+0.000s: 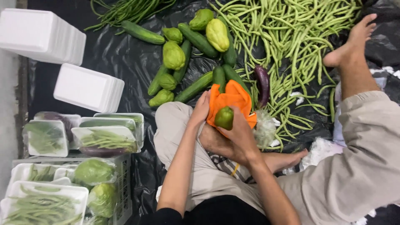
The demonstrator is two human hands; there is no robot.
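Seated cross-legged on black plastic sheeting [125, 58] spread over the floor. Right hand [239, 133] holds a small green chayote [224, 117], fingers curled around its lower side, closed on it. Left hand [201, 110] grips the edge of an orange cloth [231, 98], fingers pinched shut on the fabric; the cloth sits directly behind and under the chayote, touching it, above the lap. Judged step: wiping the fruit with the cloth. Unprocessed stock lies just beyond the hands: a loose heap of chayotes and cucumbers [183, 54], one purple eggplant [262, 81] beside it, and a broad spread of green beans [291, 37] reaching to the far right near a bare foot [350, 46]. Finished goods at the left: wrapped foam trays of beans and eggplant [104, 137] stacked on a white crate [123, 187], with wrapped trays of chayote [95, 171] nearer the camera. Two stacks of unused white foam trays [41, 35] rest further off. Judgement: several trays packed, but the bulk of the produce remains loose, so well under half done. A crumpled clear plastic bag [264, 129] lies just right of the hands.
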